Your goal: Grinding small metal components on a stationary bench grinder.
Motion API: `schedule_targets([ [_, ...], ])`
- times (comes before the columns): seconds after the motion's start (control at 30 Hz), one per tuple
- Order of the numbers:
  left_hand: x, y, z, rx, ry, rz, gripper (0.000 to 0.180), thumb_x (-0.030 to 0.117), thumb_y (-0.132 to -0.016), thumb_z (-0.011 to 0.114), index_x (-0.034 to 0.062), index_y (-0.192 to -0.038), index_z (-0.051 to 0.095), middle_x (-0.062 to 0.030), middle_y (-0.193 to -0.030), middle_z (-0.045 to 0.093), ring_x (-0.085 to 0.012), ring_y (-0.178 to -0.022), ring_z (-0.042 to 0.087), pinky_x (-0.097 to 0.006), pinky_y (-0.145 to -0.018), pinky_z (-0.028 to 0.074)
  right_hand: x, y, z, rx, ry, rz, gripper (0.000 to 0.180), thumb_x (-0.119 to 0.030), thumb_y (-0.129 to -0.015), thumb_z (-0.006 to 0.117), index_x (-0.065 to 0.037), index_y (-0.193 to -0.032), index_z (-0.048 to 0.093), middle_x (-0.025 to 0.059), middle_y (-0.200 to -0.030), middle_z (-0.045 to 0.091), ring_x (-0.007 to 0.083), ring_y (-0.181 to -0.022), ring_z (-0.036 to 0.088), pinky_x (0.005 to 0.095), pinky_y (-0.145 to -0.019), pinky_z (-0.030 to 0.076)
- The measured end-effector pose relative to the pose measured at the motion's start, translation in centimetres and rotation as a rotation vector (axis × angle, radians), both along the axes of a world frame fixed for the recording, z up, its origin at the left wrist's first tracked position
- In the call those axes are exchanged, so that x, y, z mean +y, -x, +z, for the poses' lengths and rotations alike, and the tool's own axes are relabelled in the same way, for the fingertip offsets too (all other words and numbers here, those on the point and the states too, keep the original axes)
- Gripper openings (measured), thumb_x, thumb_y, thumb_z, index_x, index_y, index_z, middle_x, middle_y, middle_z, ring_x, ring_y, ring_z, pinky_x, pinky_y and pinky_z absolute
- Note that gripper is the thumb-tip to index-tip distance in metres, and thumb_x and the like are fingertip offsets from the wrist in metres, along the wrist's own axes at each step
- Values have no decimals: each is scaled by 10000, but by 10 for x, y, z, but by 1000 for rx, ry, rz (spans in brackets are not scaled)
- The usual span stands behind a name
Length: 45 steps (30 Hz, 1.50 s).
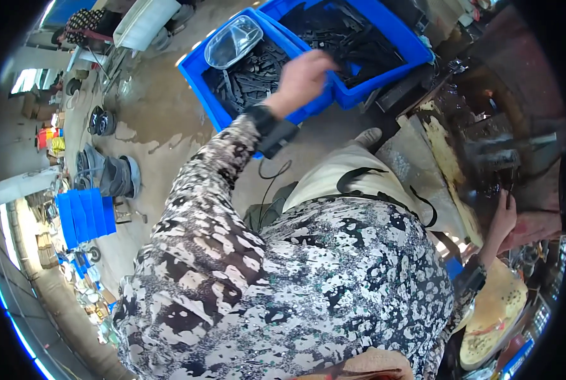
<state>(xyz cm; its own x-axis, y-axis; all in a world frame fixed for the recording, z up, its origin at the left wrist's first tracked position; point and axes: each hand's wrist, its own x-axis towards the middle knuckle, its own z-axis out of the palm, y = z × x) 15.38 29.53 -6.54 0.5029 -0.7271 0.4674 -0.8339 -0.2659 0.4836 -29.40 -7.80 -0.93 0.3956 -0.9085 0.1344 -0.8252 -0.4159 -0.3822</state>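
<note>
The left hand [302,82] is above the adjoining walls of the left blue crate [198,88] and the right blue crate [384,78]. Its fingers are bent and blurred; whether they grip anything cannot be told. Dark flat pieces [248,85] lie below and left of it; dark strips [340,35] lie beyond its fingertips. A clear plastic tray [233,42] covers some pieces; the hand obscures others. The right hand [503,215] is at the dark machine [495,158], fingers close together, contents unclear.
</note>
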Motion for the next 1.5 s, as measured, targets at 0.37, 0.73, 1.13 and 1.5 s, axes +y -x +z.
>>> schedule_targets([
  [0.37, 127, -52, -115, 463, -693, 634, 300, 249, -777, 597, 0, -920, 684, -238, -954, 672, -410, -924, 644, -481, -810, 515, 10, -8, -33, -46, 15, 80, 379, -371, -919, 604, -40, -1086, 681, 200, -938, 684, 335, -832, 661, 392, -747, 494],
  [0.73, 108, -49, -114, 415, -617, 676, 319, 298, -748, 666, 24, -905, 707, -240, -969, 673, -379, -939, 649, -449, -818, 521, 17, -11, -32, -67, -4, 66, 376, -350, -925, 600, -19, -1085, 678, 187, -933, 691, 300, -839, 669, 372, -758, 495],
  [1.13, 93, -84, -74, 628, -313, 629, 208, 213, -719, 720, 82, -880, 714, -138, -844, 700, -309, -790, 675, -382, -727, 532, 25, -17, -24, -65, -65, 64, 347, -308, -933, 594, -12, -1098, 669, 180, -969, 692, 295, -882, 670, 351, -787, 493],
  [1.5, 109, -85, -96, 397, -490, 504, 193, 170, -754, 621, 33, -866, 697, -193, -808, 675, -380, -777, 655, -451, -719, 524, 25, -17, -30, -110, -24, 67, 332, -306, -919, 616, -29, -1092, 672, 188, -958, 688, 311, -861, 672, 364, -766, 500],
])
